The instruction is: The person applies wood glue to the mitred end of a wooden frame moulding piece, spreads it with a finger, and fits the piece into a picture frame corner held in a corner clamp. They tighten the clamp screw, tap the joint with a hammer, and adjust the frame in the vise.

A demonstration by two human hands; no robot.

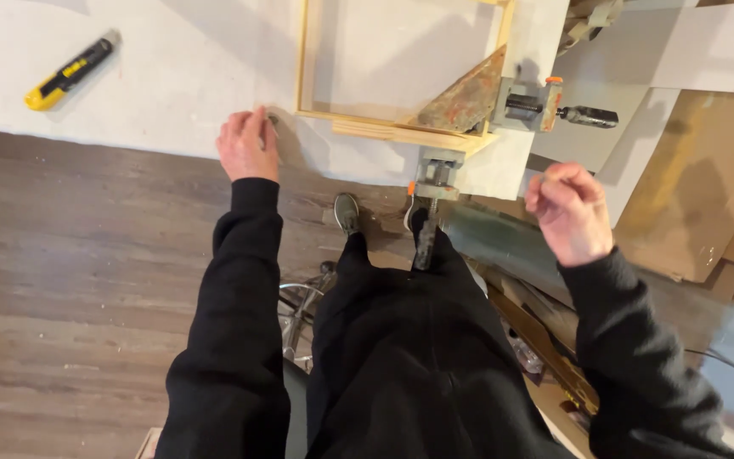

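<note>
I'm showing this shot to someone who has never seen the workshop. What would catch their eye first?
Probably the pale wooden frame at top centre, its corner held by a triangular brace and two clamps on the white work surface. Next, the yellow and black utility knife lying alone at top left. The left hand rests on the surface edge, while the right hand hangs loosely curled in the air.

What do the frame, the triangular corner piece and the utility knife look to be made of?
The frame looks like pale, unfinished wood strips, with faint grain showing. The triangular corner piece seems to be metal, mottled brown and grey like rust or stains; it could be a coated board. The utility knife looks like yellow and black plastic; its blade is not visible.
</note>
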